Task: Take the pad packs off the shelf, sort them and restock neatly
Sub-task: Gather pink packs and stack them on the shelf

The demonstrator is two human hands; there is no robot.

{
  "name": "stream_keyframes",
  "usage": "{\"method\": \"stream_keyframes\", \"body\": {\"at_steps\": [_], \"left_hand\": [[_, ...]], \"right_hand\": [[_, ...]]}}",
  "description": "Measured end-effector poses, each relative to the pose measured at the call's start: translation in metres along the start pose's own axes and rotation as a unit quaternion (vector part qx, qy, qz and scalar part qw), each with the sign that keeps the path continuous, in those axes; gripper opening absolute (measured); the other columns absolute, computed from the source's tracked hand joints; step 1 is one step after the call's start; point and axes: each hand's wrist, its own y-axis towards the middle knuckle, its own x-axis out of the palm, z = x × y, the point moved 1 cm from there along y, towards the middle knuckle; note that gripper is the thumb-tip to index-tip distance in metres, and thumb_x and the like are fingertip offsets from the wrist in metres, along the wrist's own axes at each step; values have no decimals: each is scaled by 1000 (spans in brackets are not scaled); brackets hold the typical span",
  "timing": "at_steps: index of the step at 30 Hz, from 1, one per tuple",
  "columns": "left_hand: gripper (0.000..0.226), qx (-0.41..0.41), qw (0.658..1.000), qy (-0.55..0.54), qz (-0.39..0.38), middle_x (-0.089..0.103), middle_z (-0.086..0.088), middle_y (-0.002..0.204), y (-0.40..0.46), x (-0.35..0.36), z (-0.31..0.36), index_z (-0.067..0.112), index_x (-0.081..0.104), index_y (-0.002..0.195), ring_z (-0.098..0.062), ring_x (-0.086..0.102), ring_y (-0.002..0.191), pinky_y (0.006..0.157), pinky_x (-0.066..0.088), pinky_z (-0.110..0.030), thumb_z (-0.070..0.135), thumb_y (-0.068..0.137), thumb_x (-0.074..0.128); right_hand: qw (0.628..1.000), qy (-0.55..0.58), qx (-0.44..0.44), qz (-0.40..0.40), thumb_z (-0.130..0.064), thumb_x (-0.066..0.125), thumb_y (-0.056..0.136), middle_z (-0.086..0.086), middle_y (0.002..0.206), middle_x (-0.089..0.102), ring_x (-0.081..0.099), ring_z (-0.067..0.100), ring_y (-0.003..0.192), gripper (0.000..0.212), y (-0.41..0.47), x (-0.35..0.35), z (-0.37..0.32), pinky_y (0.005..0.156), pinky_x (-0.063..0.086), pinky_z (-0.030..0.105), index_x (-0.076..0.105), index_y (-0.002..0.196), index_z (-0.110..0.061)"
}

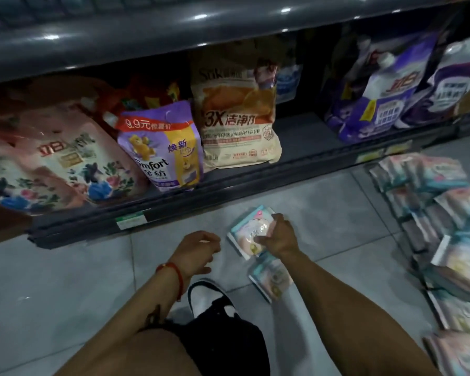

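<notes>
A dark metal shelf (228,183) runs low across the aisle, its smooth lip glinting under the lights. On its deck stand soft, glossy refill pouches: a broad pink floral pouch (52,164) at the shelf's left end, a purple Comfort pouch (163,147) beside it, a tall beige pouch (236,118) next along, and purple-and-white spouted pouches (385,93) toward the shelf's right end. Between the beige pouch and those, the deck shows bare.

In front of the shelf lies grey tiled floor (65,267), matte with pale grout lines. To the shelf's lower right, flat pastel pad packs (445,202) sit in crinkly plastic, heaped in rows on the tiles.

Just below the shelf's front edge, the right hand (276,237) grips a flat square pad pack (251,229), fingers curled over its edge, thumb on top. A second pack (270,278) lies on the floor beneath that wrist. The left hand (198,251), a red string bracelet (174,275) on its wrist, hangs loosely curled, holding nothing.
</notes>
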Motion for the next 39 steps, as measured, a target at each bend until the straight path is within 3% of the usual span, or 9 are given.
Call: {"method": "stream_keyframes", "body": {"at_steps": [4,7,9,12,16,21,30,33,39], "left_hand": [[26,24,999,26,6,61,-7,116,18,21,-15,16,64,117,-17,58,93,93,52,-38,15,92,71],[80,81,996,45,-1,45,-3,140,25,33,-18,22,36,152,-22,51,127,108,44,-33,27,85,81],[100,114,993,-2,-32,47,-4,140,26,40,-17,32,17,158,-20,56,123,99,50,-25,19,83,83],[88,120,985,-119,-22,63,-9,131,31,40,-23,34,40,148,-20,67,101,81,59,-30,-2,79,81],[61,60,980,-185,44,69,-13,118,32,29,-42,20,58,127,-30,71,97,79,60,-46,-2,75,84],[49,15,967,-255,20,73,-17,112,31,22,-62,9,63,123,-33,71,98,86,59,-54,6,78,84],[38,21,956,-288,44,70,-20,115,34,8,-62,9,63,121,-35,68,108,85,60,-51,6,84,74],[40,60,962,-262,39,70,-16,116,25,2,-51,13,63,120,-33,69,106,85,60,-49,5,83,77],[37,179,970,-166,13,75,-7,111,-23,-27,7,20,69,117,-31,69,107,87,60,-53,16,83,83]], "right_hand": [[992,-12,-120,-24,-22,95,68,4,127,58,58,21,112,79,-5,-26,3,97,49,29,54,135,-22],[963,-31,-238,-121,-20,95,64,0,125,59,62,21,111,74,-18,-53,-17,91,58,40,58,123,-45],[936,-80,-281,-195,-14,93,67,-2,126,56,59,15,110,74,-31,-64,-38,87,57,28,56,120,-52],[922,-75,-293,-243,-18,90,75,-4,133,53,58,11,114,68,-43,-68,-55,85,58,24,53,128,-42],[986,-41,-110,-119,-39,85,81,-11,125,58,60,12,111,62,-23,-60,-15,80,52,23,52,132,-23],[977,-175,100,-66,-46,81,73,13,134,53,54,35,126,91,-17,-3,78,106,48,48,31,145,-20],[987,-136,-40,-75,-50,93,51,9,123,51,60,20,105,91,-39,-36,87,91,55,30,53,131,-30],[976,-143,-133,-100,-25,93,66,5,129,42,56,17,106,84,-60,-80,49,85,49,11,50,137,-42],[927,-91,-311,-188,-5,90,72,0,119,67,73,22,101,95,-120,-159,-100,83,62,49,37,138,-48]]}}
